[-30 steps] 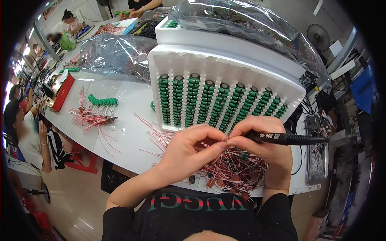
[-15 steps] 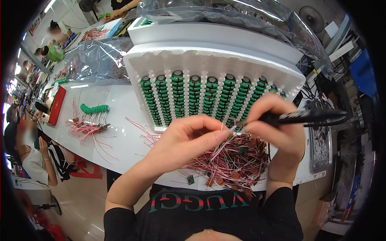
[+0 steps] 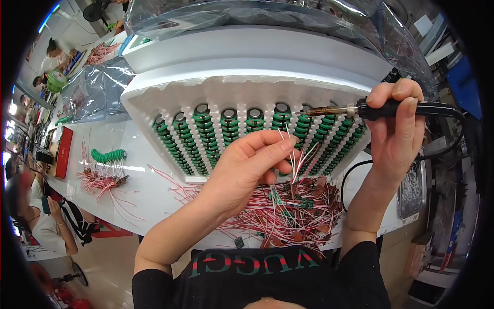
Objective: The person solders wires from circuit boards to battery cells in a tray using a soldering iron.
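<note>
My left hand (image 3: 249,167) pinches a few thin red and white wires (image 3: 297,167) between thumb and fingers; what their ends join is partly hidden. A soldering iron (image 3: 332,110) is in my right hand (image 3: 396,126), its tip pointing left, above and apart from the wires. Behind the hands, a white foam tray (image 3: 242,74) leans up with rows of round green-wrapped cells (image 3: 208,131). Below them lies a heap of red and white wires with small circuit boards (image 3: 272,219).
A curved row of green pieces with wires (image 3: 108,155) lies to the left, near a red box (image 3: 63,154). The iron's black cord (image 3: 346,177) loops down at the right beside a metal tray (image 3: 411,193). Plastic bags surround the foam tray. Other people sit at the far left.
My right hand has moved up and right with the soldering iron, away from the left hand. The iron's metal tip now shows. My left hand keeps the wires, and the view has shifted slightly.
</note>
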Action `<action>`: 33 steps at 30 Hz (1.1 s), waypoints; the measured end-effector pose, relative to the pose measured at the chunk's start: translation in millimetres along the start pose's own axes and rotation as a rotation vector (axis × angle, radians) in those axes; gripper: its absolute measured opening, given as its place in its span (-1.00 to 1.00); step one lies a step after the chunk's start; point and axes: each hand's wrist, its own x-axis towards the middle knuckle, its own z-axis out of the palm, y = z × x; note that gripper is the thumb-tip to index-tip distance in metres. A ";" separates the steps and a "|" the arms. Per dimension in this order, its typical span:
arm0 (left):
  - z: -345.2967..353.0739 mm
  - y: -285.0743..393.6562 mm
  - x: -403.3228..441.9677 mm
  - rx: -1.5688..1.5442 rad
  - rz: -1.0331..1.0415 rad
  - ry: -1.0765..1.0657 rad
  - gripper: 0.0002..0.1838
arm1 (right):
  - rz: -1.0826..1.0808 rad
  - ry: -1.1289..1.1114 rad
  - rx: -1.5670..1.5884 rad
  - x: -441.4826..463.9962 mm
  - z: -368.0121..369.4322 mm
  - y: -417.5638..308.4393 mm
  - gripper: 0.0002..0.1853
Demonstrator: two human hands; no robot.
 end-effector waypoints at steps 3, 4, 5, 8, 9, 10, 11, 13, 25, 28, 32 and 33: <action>-1.9 0.0 4.1 0.003 -0.003 -0.019 -0.81 | 0.023 0.011 -0.034 5.3 2.4 -1.0 -0.80; -1.8 0.9 4.9 0.002 -0.010 -0.019 -0.80 | 0.030 0.014 -0.053 6.2 3.4 -1.6 -0.81; -1.2 2.6 4.9 -0.001 -0.017 -0.018 -0.80 | 0.038 0.001 -0.118 6.4 4.1 -2.3 -0.80; -1.7 3.5 4.9 -0.036 -0.036 -0.025 -0.80 | 0.042 -0.034 -0.240 5.5 6.7 -3.4 -0.78; -1.7 3.9 5.1 -0.052 -0.039 -0.030 -0.80 | 0.031 -0.043 -0.231 5.7 8.4 -2.9 -0.78; -1.2 4.7 5.1 -0.057 -0.044 -0.026 -0.80 | 0.029 -0.046 -0.232 6.4 9.9 -2.7 -0.78; -0.2 5.3 4.7 -0.062 -0.051 -0.022 -0.80 | 0.027 -0.049 -0.232 7.1 11.5 -2.4 -0.79; 1.4 6.4 3.8 -0.073 -0.071 -0.011 -0.80 | 0.041 -0.042 -0.255 9.1 13.9 -4.0 -0.79; 4.5 3.0 4.2 -0.113 -0.064 0.027 -0.79 | 0.121 -0.017 -0.346 12.1 21.7 -8.1 -0.82; 4.0 3.3 4.3 -0.101 -0.060 0.012 -0.79 | 0.132 -0.011 -0.344 12.3 22.6 -8.2 -0.82; 2.7 4.4 5.0 -0.097 -0.067 0.010 -0.79 | 0.134 -0.016 -0.347 12.4 22.5 -7.6 -0.83; 2.5 4.3 4.7 -0.104 -0.072 0.012 -0.79 | 0.138 -0.016 -0.350 12.7 22.8 -7.8 -0.83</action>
